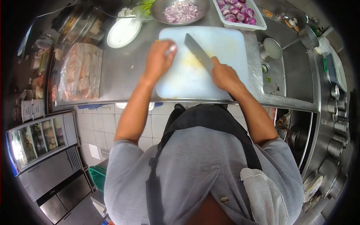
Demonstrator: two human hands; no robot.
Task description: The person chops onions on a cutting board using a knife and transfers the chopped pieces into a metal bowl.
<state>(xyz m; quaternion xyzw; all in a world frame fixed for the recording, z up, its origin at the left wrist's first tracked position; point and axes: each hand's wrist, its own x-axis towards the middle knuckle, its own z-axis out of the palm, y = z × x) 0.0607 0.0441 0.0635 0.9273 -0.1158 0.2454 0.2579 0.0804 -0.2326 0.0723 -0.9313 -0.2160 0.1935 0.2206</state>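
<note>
My right hand (pixel 225 77) grips a knife (pixel 198 51) by its handle, the broad blade slanting up and left over the white cutting board (pixel 228 45). My left hand (pixel 159 58) is at the board's left edge, fingers curled around a small pale and purple piece of onion (pixel 172 48). Yellowish stains mark the middle of the board. Behind it, a metal bowl (pixel 157 9) holds chopped red onion (pixel 182 12). To its right, a white plastic basket (pixel 243 27) contains whole peeled red onions (pixel 237 11).
A white oval dish (pixel 123 33) and green leaves in plastic (pixel 145 8) are at the back left. A plastic bag of pale pinkish food (pixel 80 71) lies left on the steel counter (pixel 120 75). On the right is a sink (pixel 296 71) holding a metal pot (pixel 270 50).
</note>
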